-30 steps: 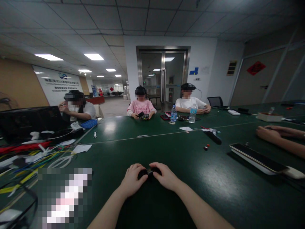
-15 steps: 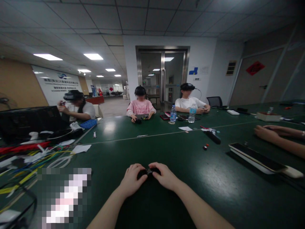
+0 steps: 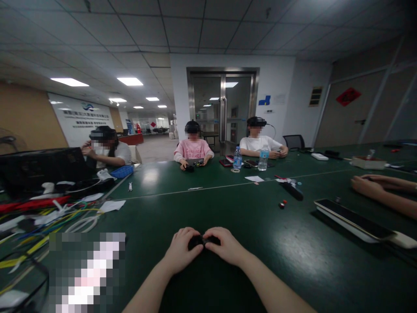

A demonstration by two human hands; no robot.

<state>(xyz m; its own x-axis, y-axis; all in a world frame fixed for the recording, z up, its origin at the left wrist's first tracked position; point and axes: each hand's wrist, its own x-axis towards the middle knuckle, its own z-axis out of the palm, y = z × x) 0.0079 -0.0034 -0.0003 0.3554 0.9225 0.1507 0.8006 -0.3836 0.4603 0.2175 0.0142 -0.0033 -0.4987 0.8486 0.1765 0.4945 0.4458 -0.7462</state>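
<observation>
My left hand (image 3: 183, 248) and my right hand (image 3: 223, 246) meet over the table in front of me. Between them is a small black object (image 3: 196, 241), gripped from both sides. Fingers curl over its far side, and both thumbs press its near side, their tips almost touching at the middle. Most of the object is covered by my hands, so its kind cannot be made out. Dark green tabletop (image 3: 156, 221) lies around and below my hands.
A phone on a white box (image 3: 345, 221) lies to the right, near another person's hands (image 3: 371, 187). Cables (image 3: 81, 224) and a dark case (image 3: 42, 169) crowd the left. Water bottles (image 3: 263, 158) stand across the table, where several people sit. A small red-and-black piece (image 3: 282, 204) lies right of centre.
My right thumb has moved left and down, toward the left thumb, over the middle of the black object. The whole view has shifted slightly downward.
</observation>
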